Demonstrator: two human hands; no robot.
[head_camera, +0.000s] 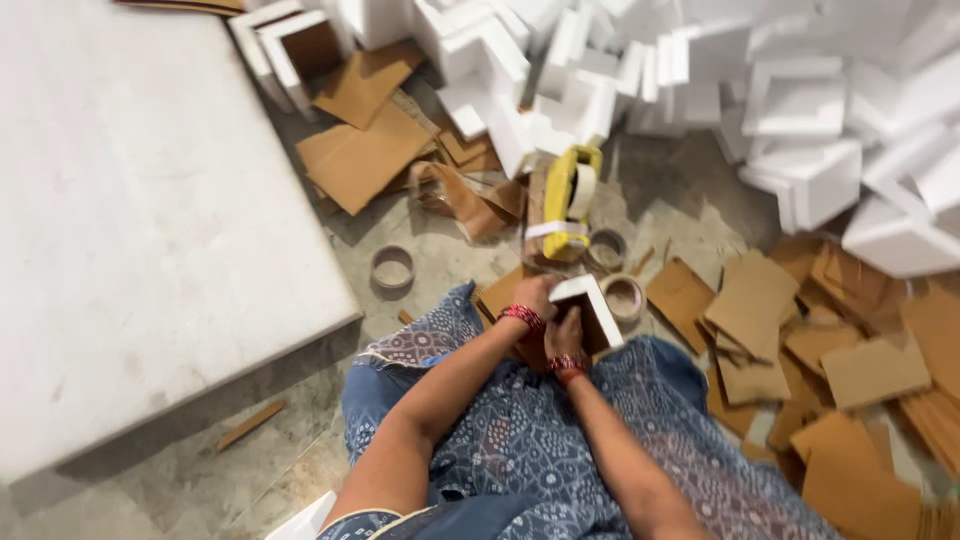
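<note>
Foam piece (592, 300), white and L-shaped, brown-backed, gripped by both hands.

left hand (535, 297): grip on the top edge of a white foam corner piece (590, 305), red bangles at the wrist
right hand (567, 335): under the piece, touching it
in front: yellow tape dispenser (568, 200), tape rolls (392, 268)
right: cardboard squares (870, 370)
behind: foam pile (800, 100)
left: white slab (140, 200)

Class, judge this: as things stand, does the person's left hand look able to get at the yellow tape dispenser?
Probably yes. The yellow tape dispenser stands just beyond the left hand, with nothing between them, though that hand now grips the white foam piece.
</note>
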